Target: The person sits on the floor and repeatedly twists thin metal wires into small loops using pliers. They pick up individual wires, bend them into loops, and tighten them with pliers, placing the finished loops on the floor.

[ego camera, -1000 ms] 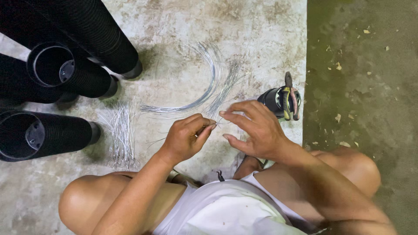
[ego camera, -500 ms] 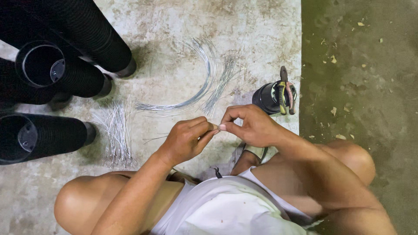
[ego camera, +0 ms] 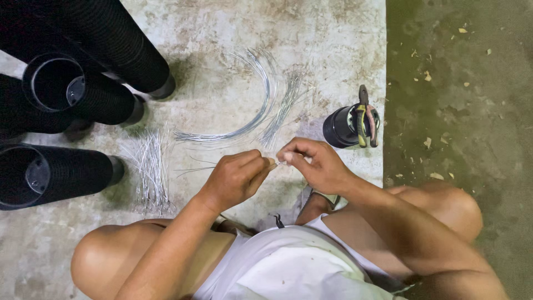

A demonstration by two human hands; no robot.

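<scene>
Hands drawn together, left hand (ego camera: 236,179), right hand (ego camera: 313,165), grips pinching thin wire (ego camera: 279,163)

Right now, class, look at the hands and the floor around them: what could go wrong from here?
1. The thin wire pinched between left hand and right hand may prick bare fingertips.
2. Pliers balanced on the small black pot could slip off.
3. Loose wire bundles near bare knees might scratch.

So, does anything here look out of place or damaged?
Little stands out. The pliers lie across the open top of a small black pot, an odd perch. The left hand and right hand pinch a thin wire between them. The wire bundles lie loose on the concrete floor.
</scene>
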